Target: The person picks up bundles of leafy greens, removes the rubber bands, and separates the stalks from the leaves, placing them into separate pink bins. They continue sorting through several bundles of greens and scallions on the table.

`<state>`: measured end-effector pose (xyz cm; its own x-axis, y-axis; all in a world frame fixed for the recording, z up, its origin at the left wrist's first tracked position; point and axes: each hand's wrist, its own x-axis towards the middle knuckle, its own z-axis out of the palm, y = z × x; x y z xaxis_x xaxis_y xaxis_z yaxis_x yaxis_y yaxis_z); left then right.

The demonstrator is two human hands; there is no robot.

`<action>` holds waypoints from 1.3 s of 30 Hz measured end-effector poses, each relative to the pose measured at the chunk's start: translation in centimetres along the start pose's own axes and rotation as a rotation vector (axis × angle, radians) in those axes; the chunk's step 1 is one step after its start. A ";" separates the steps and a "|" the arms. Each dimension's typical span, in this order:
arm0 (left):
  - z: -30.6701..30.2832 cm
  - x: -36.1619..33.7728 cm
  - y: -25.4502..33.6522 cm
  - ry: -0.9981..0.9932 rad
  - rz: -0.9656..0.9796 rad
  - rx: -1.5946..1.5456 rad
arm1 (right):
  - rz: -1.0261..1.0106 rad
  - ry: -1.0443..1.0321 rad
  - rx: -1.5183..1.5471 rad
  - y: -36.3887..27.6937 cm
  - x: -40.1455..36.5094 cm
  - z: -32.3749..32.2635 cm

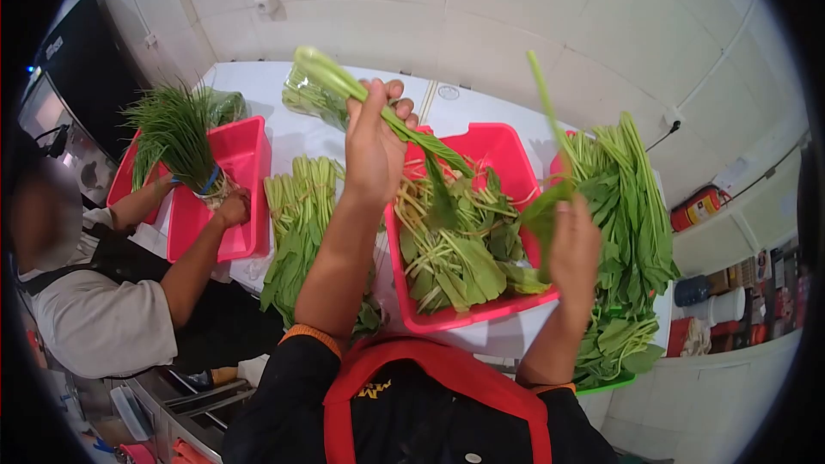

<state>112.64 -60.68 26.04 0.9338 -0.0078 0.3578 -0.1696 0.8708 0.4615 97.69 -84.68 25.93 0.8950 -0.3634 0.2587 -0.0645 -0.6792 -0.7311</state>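
Pink tub [465,314] heaped with cut leafy greens [455,253]

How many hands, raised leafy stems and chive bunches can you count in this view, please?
Person's own hands, left hand and right hand: 2
Co-worker's hands: 2
Raised leafy stems: 2
Chive bunches: 1
Total: 7

Aloft: thick stalk [331,76], thin leafy stalk [546,107]

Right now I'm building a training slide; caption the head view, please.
Left hand grips a thick stalk, right hand a thin stalk, above a pink tub of greens; a co-worker holds chives.
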 end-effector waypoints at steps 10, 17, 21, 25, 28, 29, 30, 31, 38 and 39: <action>-3.0 0.3 -1.0 -0.168 -0.366 0.088 | 0.155 0.859 -0.287 20.8 -10.3 -20.6; -2.5 0.2 -1.5 -0.199 -0.373 0.092 | 0.664 0.290 -0.584 37.4 -16.3 -20.5; -1.8 0.1 -1.2 -0.216 -0.335 0.121 | 0.616 0.523 -0.736 27.2 -11.1 -14.0; -0.9 -0.4 -1.7 -0.278 -0.337 0.203 | 0.053 0.736 -0.298 13.3 -5.6 -7.4; 0.0 -2.2 -2.9 -0.341 -0.384 0.417 | -0.167 0.462 0.235 5.9 -3.2 -2.6; 0.5 -2.7 -3.4 -0.376 -0.397 0.508 | -0.143 0.242 0.387 4.0 -2.9 -0.9; 1.0 -3.8 -4.5 -0.423 -0.406 0.546 | -0.168 0.056 0.509 2.7 -2.5 1.3; 1.0 -4.9 -5.7 -0.474 -0.414 0.584 | -0.081 -0.029 0.581 0.5 -2.7 3.0; -0.3 -9.6 -7.5 -0.555 -0.191 0.914 | -0.236 0.041 0.386 0.1 -0.4 6.0; -0.5 -9.6 -7.3 -0.563 -0.217 0.954 | -0.215 0.044 0.393 0.5 -0.5 5.6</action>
<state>105.12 -66.74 18.79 0.7384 -0.5441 0.3984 -0.4178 0.0946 0.9036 99.70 -81.25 21.89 0.8495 -0.2736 0.4512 0.3007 -0.4517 -0.8400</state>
